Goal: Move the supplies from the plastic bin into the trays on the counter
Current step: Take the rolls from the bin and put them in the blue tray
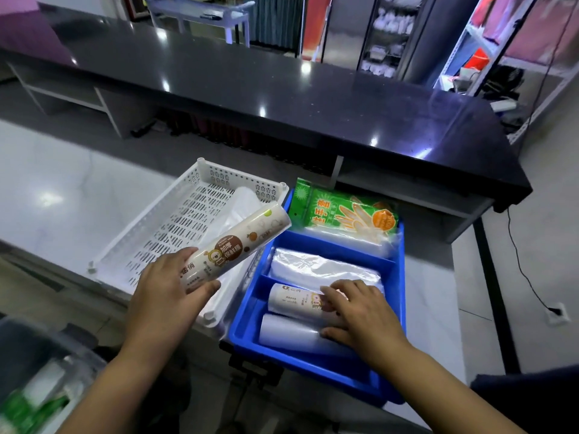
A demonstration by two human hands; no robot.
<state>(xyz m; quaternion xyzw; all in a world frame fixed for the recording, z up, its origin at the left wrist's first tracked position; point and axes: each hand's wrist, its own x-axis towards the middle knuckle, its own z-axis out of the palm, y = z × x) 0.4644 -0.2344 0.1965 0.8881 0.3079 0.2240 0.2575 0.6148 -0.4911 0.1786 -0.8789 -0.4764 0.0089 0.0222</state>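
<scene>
My left hand (pixel 169 286) grips a white printed roll of cling film (pixel 238 242), held tilted above the gap between the white perforated tray (pixel 175 220) and the blue divided tray (pixel 316 358). My right hand (pixel 360 311) lies flat on two rolls in the blue tray's near compartment: a printed roll (pixel 294 300) and a plain white roll (pixel 288 333). The middle compartment holds a clear plastic packet (pixel 316 267). A green pack of gloves (pixel 344 211) lies in the far compartment. The plastic bin (pixel 37 386) sits at the bottom left, blurred.
Clear plastic bags (pixel 238 208) lie in the white tray. Both trays rest on a pale counter (pixel 62 195). Beyond stands a long black counter (pixel 282 89). A black cable (pixel 520 261) runs across the floor at the right.
</scene>
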